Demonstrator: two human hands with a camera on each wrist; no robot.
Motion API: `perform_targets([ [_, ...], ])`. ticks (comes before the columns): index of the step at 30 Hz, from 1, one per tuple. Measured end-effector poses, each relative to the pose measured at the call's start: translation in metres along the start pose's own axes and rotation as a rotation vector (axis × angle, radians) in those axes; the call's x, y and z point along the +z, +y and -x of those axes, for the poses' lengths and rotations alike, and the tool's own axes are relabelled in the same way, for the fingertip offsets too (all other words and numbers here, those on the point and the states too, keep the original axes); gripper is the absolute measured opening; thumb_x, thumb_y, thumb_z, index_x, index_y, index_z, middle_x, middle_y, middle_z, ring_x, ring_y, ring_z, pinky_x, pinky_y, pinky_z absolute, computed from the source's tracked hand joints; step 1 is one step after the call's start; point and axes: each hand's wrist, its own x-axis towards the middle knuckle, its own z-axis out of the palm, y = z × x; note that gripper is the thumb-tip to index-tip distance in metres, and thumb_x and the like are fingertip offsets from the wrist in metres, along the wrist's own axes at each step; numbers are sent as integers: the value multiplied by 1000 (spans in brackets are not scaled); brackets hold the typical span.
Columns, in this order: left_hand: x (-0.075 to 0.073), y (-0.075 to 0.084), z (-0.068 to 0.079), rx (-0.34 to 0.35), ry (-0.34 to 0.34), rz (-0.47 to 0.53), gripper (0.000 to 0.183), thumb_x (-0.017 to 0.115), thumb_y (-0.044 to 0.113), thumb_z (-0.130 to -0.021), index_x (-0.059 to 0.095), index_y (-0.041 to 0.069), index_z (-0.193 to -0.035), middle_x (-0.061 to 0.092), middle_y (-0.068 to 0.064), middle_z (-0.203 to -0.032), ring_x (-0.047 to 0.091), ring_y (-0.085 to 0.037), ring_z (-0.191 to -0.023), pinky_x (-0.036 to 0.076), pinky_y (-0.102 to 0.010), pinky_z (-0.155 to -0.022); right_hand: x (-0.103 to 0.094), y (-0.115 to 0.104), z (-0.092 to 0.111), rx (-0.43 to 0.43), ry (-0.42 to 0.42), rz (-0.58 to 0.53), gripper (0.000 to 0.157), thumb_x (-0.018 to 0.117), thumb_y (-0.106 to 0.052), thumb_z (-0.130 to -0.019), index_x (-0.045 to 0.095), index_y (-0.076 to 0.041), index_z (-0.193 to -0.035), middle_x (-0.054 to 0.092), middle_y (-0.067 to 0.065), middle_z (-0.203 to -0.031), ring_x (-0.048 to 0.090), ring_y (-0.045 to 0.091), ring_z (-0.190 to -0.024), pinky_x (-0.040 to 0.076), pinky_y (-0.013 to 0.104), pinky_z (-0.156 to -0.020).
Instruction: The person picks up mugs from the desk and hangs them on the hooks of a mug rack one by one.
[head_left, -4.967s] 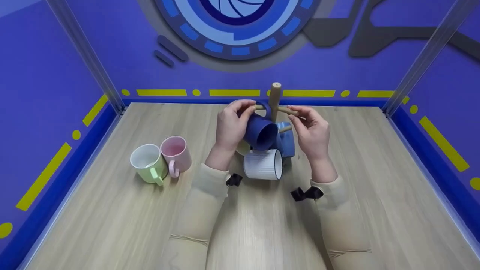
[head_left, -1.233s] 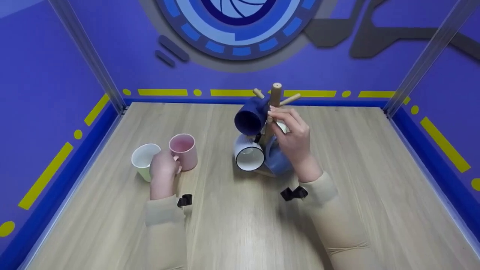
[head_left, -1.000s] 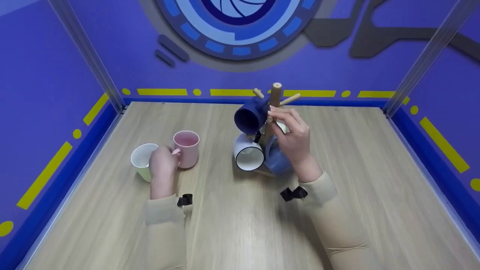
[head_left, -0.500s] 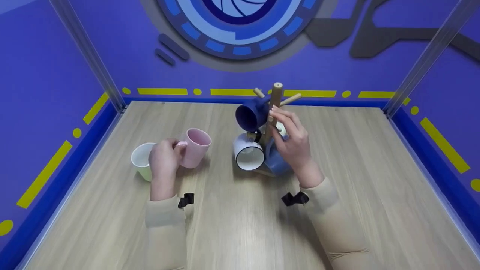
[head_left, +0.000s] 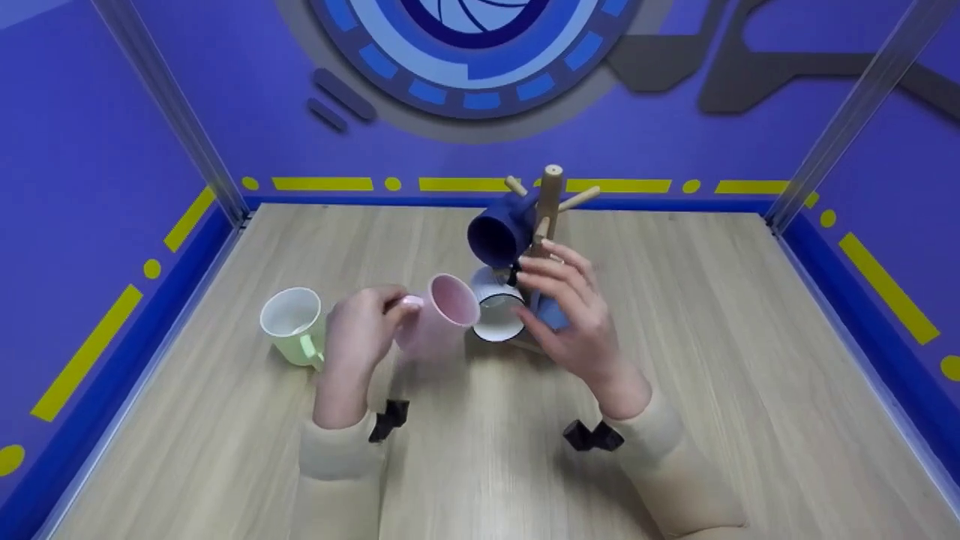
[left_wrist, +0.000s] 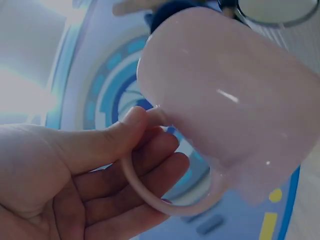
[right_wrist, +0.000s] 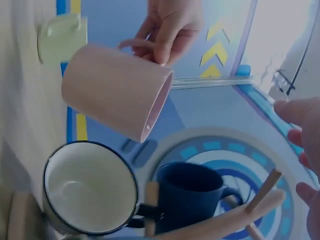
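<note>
My left hand (head_left: 360, 330) pinches the handle of a pink mug (head_left: 439, 326) between thumb and fingers, as the left wrist view shows closely. The mug is off the table, its mouth tilted to the right. My right hand (head_left: 574, 315) holds nothing; its fingers are spread loosely in front of a wooden mug tree (head_left: 552, 191). On the tree hang a dark blue mug (head_left: 499, 234), a white mug (right_wrist: 90, 187) with a dark rim and a grey-blue mug (head_left: 553, 313), which is mostly hidden behind the right hand.
A light green mug (head_left: 292, 334) stands upright on the wooden table (head_left: 495, 465) to the left. Bare pegs (head_left: 581, 198) stick out near the top of the tree. Blue panels (head_left: 480, 161) enclose the table at the back and sides.
The mug tree has turned. My left hand went from the dark blue mug to the pink mug, lifted it and brought it right, tilting it. My right hand released a peg and moved down.
</note>
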Motion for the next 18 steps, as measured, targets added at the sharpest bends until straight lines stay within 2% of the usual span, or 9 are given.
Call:
perform_targets([
  [1, 2, 4, 3, 36, 5, 1, 24, 75, 34, -93, 80, 14, -105, 79, -6, -98, 72, -29, -91, 56, -49, -84, 0, -2, 1, -6, -39, 6, 43, 86, -18, -85, 71, 2, -121, 70, 18, -127, 57, 40, -131, 44, 46, -116],
  [3, 5, 11, 7, 108, 18, 2, 22, 77, 32, -90, 81, 14, -102, 80, -5, -97, 74, -28, -90, 57, -49, -83, 1, -6, 4, 32, -184, 26, 58, 89, -24, -82, 66, 0, -130, 66, 18, -135, 55, 38, -134, 46, 47, -114],
  [6, 10, 21, 13, 199, 10, 7, 23, 78, 32, -89, 82, 14, -102, 81, -3, -98, 76, -26, -92, 59, -48, -83, 3, -10, 9, 172, -474, 62, 85, 91, -38, -78, 51, -8, -147, 53, 16, -150, 52, 34, -138, 51, 47, -109],
  [8, 14, 26, 16, 250, 4, 12, 23, 78, 32, -88, 82, 14, -102, 81, -3, -99, 77, -25, -93, 60, -47, -83, 3, -11, 13, 272, -636, 68, 94, 90, -44, -76, 45, -14, -153, 48, 13, -153, 52, 30, -137, 54, 45, -105],
  [9, 15, 28, 17, 271, 2, 16, 24, 77, 32, -88, 82, 14, -102, 81, -3, -98, 77, -24, -93, 60, -47, -82, 4, -12, 14, 308, -685, 63, 95, 90, -46, -76, 44, -16, -153, 48, 12, -152, 54, 28, -135, 54, 46, -104],
  [12, 18, 32, 20, 311, 15, 23, 23, 78, 33, -86, 83, 15, -100, 81, -1, -97, 77, -23, -91, 60, -46, -79, 3, -11, 14, 363, -745, 28, 88, 90, -46, -77, 48, -19, -150, 55, 7, -142, 60, 22, -122, 57, 42, -98],
  [15, 19, 36, 22, 328, 57, 59, 23, 80, 32, -85, 83, 15, -99, 81, -1, -96, 77, -22, -90, 61, -44, -78, -1, -9, 12, 349, -716, -9, 82, 90, -45, -77, 53, -18, -144, 59, 4, -133, 62, 19, -114, 59, 40, -92],
  [18, 19, 38, 24, 339, 107, 179, 24, 83, 27, -84, 82, 12, -103, 81, -3, -98, 77, -20, -90, 63, -38, -80, -8, -6, 9, 335, -668, -63, 80, 90, -43, -78, 53, -15, -143, 60, 4, -131, 62, 20, -113, 60, 39, -88],
])
